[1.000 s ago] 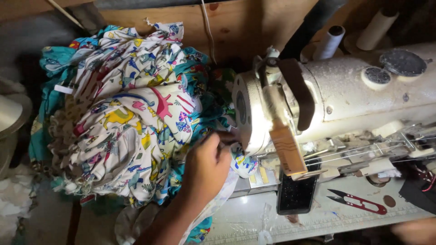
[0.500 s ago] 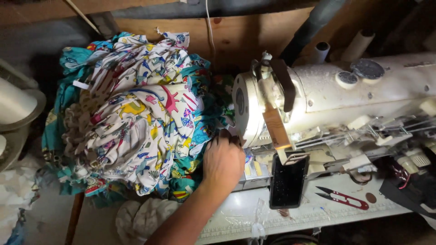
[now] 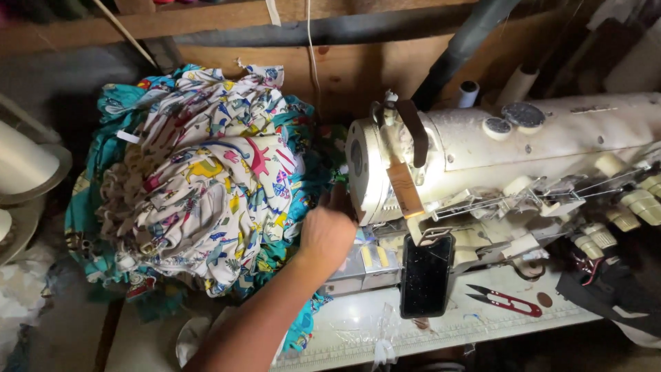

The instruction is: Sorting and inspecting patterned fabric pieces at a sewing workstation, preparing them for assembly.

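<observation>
Your left hand point(image 3: 328, 233) reaches in from the lower edge, forearm bare, its back turned to the camera; the fingers point(image 3: 339, 200) push into the dark gap between the cloth pile point(image 3: 206, 186) and the sewing machine point(image 3: 496, 151), so you cannot tell whether they are spread or closed, nor whether they grip anything; your right hand is out of sight.

Just left of the hand, touching it, lies the cloth pile, a crumpled heap of white fabric printed with bright sea creatures over teal fabric, spilling down past your wrist; a teal fold hangs below the forearm.

Just right of the hand stands the end wheel point(image 3: 361, 172) of the cream sewing machine, a brown belt point(image 3: 406, 158) running over it; under the hand sits a small grey box point(image 3: 365, 265).

Further right, a black phone point(image 3: 425, 274) leans upright against the machine; beyond it red snips point(image 3: 506, 300) lie flat on the table point(image 3: 358, 331); a dark cloth point(image 3: 606, 289) sits at the far right.

Well left of the pile, a white thread cone point(image 3: 24, 165) rests on a round stand.
</observation>
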